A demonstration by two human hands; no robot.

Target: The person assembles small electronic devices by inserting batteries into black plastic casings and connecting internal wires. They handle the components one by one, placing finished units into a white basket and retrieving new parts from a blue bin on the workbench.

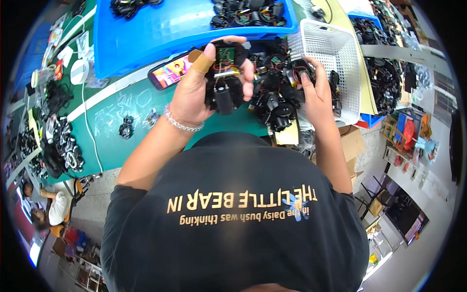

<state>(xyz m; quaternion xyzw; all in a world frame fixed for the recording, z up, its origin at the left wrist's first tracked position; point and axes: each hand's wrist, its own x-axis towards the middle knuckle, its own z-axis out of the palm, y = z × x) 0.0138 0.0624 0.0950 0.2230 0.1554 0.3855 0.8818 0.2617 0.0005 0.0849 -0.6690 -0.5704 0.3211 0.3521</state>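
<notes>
Left hand [194, 95], with a tan plaster round the thumb and a silver bead bracelet [182, 124] at the wrist, closed around a small black plastic assembly with a green circuit board and red wires [224, 78]. Assembly held up above the green worktable [121, 131], thumb on its left side, fingers curled over its top and right side, a black cylinder hanging at its lower end. Right hand [316, 95] just beside, fingers bent down into a heap of similar black parts with coloured wires [275, 97]; probably pinching one piece, though hard to tell among the tangle, so grip uncertain. Heap spilling from a tipped white plastic mesh basket [331, 53], touching the right hand's fingertips. Behind both hands, a large blue plastic crate [146, 39] with more black parts along its far side. Between crate and left hand, a smartphone with a bright colourful screen [170, 72], lying flat on the worktable and partly hidden by the thumb. Left of the left forearm, two small loose black parts [126, 129] on the green surface, well apart from the held assembly. Further left, a pile of black cables and round parts [61, 151] at the table edge. Below, a black T-shirt with gold lettering [233, 219] filling the lower view.
</notes>
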